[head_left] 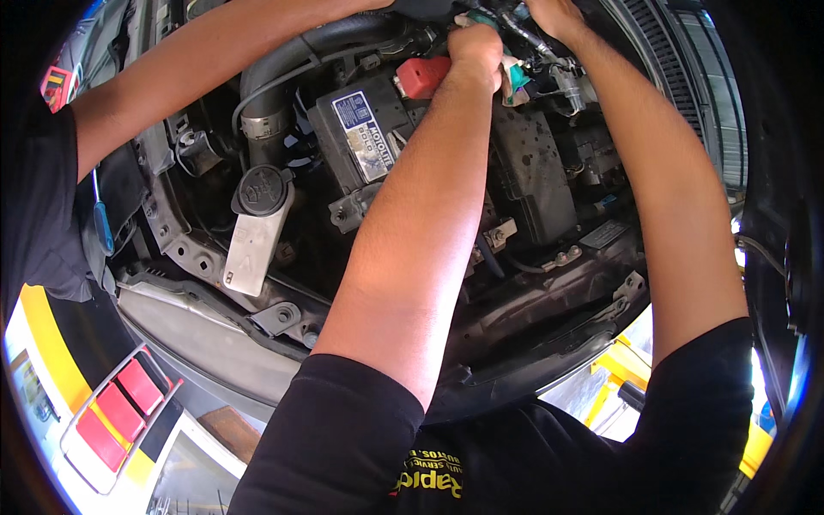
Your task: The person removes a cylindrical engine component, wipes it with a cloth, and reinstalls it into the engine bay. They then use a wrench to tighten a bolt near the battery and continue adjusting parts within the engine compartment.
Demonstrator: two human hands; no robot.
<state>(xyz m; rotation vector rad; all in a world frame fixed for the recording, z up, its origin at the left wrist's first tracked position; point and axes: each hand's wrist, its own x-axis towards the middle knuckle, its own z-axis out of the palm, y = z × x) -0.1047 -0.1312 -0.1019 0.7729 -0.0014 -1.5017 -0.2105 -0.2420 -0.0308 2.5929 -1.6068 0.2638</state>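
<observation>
The left hand [475, 47] was closed around a teal-and-white rag [515, 79] at the far side of the engine bay, just beyond the battery [360, 137]. The right hand [556, 15] gripped a bundle of hoses [528, 34] beside it; its opening was unclear. Both forearms stretched forward. A co-worker's arm [197, 73] reached in from the left.

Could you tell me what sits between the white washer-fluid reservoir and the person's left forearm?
The black car battery, seen in the head view.
</observation>
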